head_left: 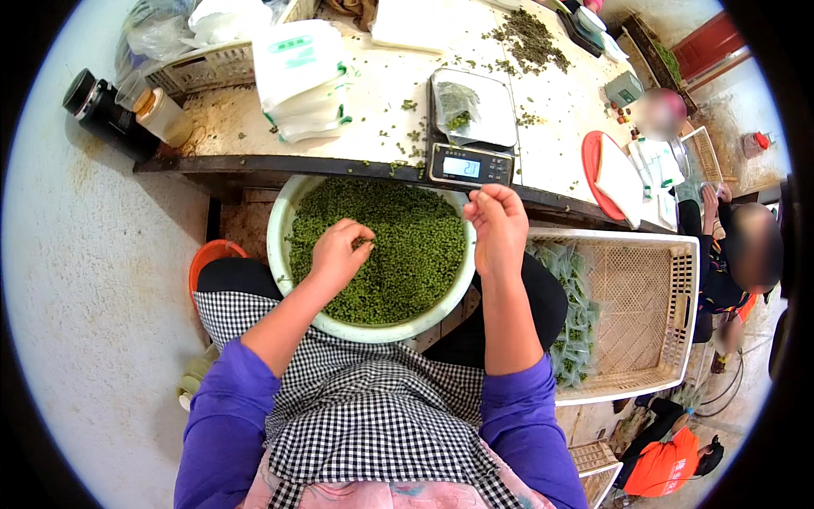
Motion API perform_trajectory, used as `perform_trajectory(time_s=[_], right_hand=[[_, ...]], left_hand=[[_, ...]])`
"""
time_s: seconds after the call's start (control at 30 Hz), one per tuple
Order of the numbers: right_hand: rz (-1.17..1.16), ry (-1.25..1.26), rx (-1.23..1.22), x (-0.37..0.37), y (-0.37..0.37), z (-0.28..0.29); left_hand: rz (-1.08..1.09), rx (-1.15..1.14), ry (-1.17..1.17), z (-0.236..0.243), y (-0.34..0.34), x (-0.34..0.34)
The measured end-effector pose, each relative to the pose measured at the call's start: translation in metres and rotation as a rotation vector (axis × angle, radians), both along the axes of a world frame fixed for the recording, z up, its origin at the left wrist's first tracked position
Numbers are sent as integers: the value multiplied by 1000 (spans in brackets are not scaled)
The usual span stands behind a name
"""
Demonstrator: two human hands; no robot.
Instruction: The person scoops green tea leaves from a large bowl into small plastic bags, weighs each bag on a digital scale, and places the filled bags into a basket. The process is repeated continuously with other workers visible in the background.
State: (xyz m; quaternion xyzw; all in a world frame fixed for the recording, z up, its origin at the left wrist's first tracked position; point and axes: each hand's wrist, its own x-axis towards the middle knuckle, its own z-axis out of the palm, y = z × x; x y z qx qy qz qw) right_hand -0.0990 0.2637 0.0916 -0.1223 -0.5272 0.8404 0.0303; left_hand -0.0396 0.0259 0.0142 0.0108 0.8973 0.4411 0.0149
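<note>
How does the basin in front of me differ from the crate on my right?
The basin is round; the crate is rectangular with slotted walls. The basin holds loose green berries; the crate holds clear bags of something green. Both are pale and open-topped.

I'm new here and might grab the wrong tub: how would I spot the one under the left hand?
Find the long pale table across the top, then look just below its front edge, between the person's knees. The tub is the wide round one there; unlike the orange bucket to its left, it is whitish and filled with small green berries.
</note>
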Motion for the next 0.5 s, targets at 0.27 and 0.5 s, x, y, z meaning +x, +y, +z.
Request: perform_trajectory(time_s=[0.27,0.5], right_hand=[[74,-49,-19,34,17,-2],[37,-19,-42,35,29,-6]], left_hand=[[-199,-415,4,-43,46,-57],[-149,-323,128,-20,32,-27]])
